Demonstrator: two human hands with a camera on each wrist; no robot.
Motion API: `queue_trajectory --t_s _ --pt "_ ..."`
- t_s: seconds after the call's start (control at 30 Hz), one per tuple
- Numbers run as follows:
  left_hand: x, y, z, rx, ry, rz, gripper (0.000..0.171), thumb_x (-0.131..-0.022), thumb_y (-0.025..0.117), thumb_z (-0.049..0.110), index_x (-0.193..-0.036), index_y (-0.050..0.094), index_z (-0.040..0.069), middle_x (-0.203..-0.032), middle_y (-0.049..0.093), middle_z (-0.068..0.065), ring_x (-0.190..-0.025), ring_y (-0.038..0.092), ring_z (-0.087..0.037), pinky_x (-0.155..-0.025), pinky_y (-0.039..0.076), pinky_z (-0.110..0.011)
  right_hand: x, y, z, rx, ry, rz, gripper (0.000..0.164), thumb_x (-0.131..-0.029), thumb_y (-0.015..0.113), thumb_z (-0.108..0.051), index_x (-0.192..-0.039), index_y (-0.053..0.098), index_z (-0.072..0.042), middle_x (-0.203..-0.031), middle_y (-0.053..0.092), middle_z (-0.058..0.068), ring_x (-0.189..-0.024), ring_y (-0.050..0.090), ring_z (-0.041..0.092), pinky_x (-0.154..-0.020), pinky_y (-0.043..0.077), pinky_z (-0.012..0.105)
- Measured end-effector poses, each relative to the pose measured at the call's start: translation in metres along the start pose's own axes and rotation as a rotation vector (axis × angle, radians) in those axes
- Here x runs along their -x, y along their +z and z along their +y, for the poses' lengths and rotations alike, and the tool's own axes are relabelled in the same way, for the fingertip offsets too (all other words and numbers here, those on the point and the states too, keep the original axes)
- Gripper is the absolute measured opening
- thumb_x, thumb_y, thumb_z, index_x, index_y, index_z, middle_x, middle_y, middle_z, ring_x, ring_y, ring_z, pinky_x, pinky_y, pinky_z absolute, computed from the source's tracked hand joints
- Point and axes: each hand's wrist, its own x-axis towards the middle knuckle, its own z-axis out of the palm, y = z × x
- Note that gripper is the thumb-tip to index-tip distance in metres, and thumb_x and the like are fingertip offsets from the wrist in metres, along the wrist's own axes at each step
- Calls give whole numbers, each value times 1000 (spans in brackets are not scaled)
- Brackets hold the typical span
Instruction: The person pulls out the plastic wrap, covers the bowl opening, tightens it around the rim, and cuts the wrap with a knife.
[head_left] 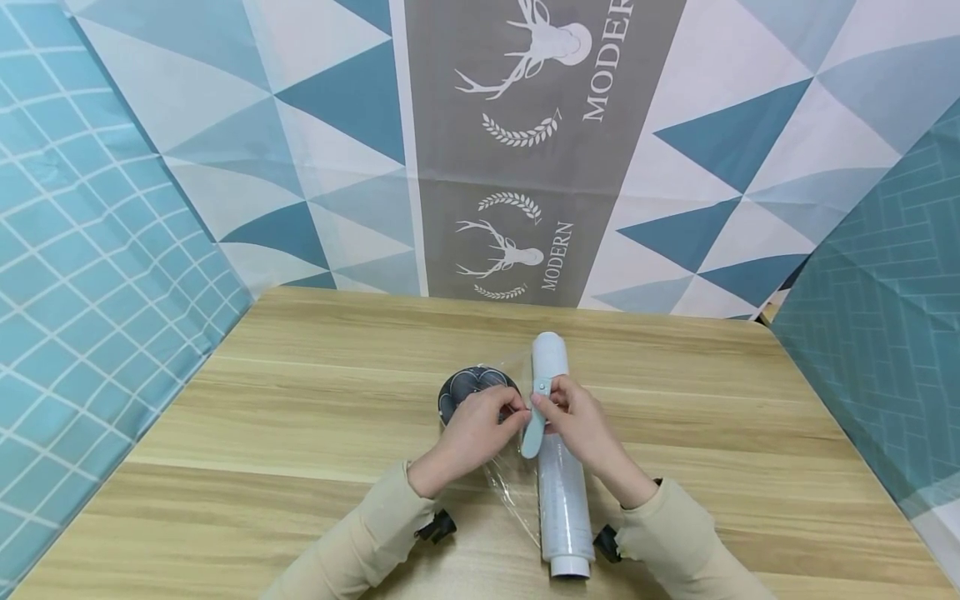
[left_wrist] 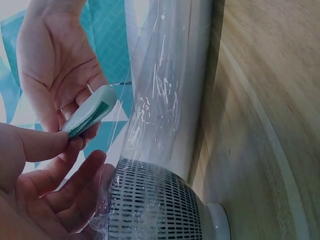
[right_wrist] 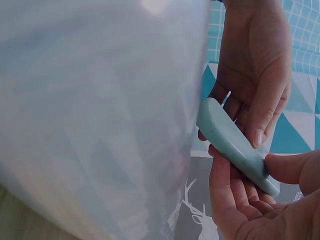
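A mint-green folding knife (head_left: 534,429), with a small pivot screw near its far end, is held between both hands over the roll. My right hand (head_left: 583,423) grips its handle, thumb along one side and fingers behind. My left hand (head_left: 480,425) pinches at its edge with thumb and index finger, seen close up in the left wrist view. No bared blade shows. Beneath the knife lies a roll of cling film (head_left: 564,500). Its clear film (left_wrist: 155,100) stretches across to a black-and-white patterned bowl (left_wrist: 150,200), covering its top. The left hand partly hides the bowl.
The wood-grain table (head_left: 300,400) reaches back to a wall covering (head_left: 517,167) with deer prints and triangles. Blue tiled sheets (head_left: 90,250) stand at the left and right sides. The roll's near end lies close to the front of the table.
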Motion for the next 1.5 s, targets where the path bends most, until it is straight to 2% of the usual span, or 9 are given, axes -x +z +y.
queue_trajectory --t_s 0.37,0.67,0.9,0.97,1.13,1.27,1.5 --pt "0 -1 1 -14 72 68 8 -83 60 14 -75 59 15 -74 51 7 -64 47 -7 -59 38 -19 2 0 -5 12 -23 -22 14 -93 50 -12 -100 51 1 -86 66 14 -74 61 17 -63 53 29" --pt "0 -4 -1 19 109 75 9 -83 60 10 -75 57 13 -71 48 5 -65 45 -8 -59 38 -20 2 0 -5 38 -52 -26 16 -92 50 -10 -104 51 1 -89 65 17 -73 61 15 -61 54 28" --pt "0 -8 -6 35 98 66 10 -85 58 10 -77 55 16 -66 50 9 -59 45 -5 -54 39 -18 4 -1 -5 77 -62 -16 16 -92 52 -12 -104 53 -1 -89 65 15 -72 57 12 -62 52 27" --pt "0 -9 -6 34 92 66 11 -86 57 10 -77 54 16 -62 48 10 -56 44 -4 -51 38 -18 5 -2 -5 57 -58 -36 18 -93 50 -12 -107 51 0 -89 63 17 -74 60 17 -63 52 27" --pt "0 -11 -6 22 77 48 11 -88 55 11 -78 53 16 -60 49 9 -52 45 -3 -48 37 -18 8 -3 -2 -76 -32 -130 23 -96 43 -10 -114 43 4 -91 58 25 -72 65 29 -60 54 31" --pt "-1 -13 -6 0 100 52 11 -88 55 10 -79 52 14 -63 52 6 -53 46 -4 -49 38 -18 9 -5 -1 -78 -47 -169 23 -96 41 -10 -115 41 3 -86 56 24 -62 63 23 -56 53 33" --pt "-1 -16 -6 -74 155 95 12 -86 58 10 -77 52 13 -64 50 5 -58 45 -9 -53 37 -21 8 -8 1 -41 -113 -226 14 -97 38 -7 -107 43 1 -65 49 9 -49 46 13 -48 43 29"
